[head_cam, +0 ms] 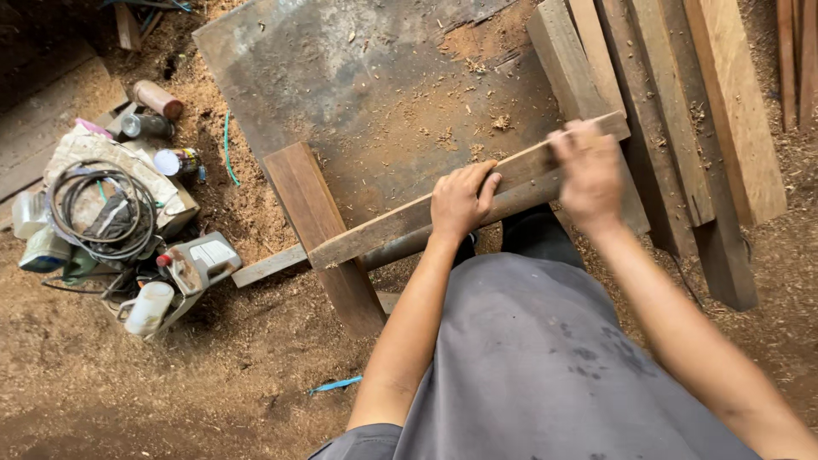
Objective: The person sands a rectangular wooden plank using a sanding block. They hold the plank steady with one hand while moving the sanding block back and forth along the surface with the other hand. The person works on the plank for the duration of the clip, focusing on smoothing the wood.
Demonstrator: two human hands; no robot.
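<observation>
Wooden board, long and narrow, slanting across the scene, lower end overlapping a short brown plank, upper end reaching the stack of timbers. Left hand clasped over the board near its middle, fingers curled down across the top edge, thumb on the near face. Right hand farther up the same board, close to its upper end, blurred; closed around the board or only pressed against it, impossible to tell. Behind the board, a dusty flat metal sheet sprinkled with shavings. Under the board, a dark pipe running alongside. Well left of the board, a coiled black cable on a bundle, spray cans just beyond it. Below the board's lower end, sawdust-covered ground and a small blue strip.
</observation>
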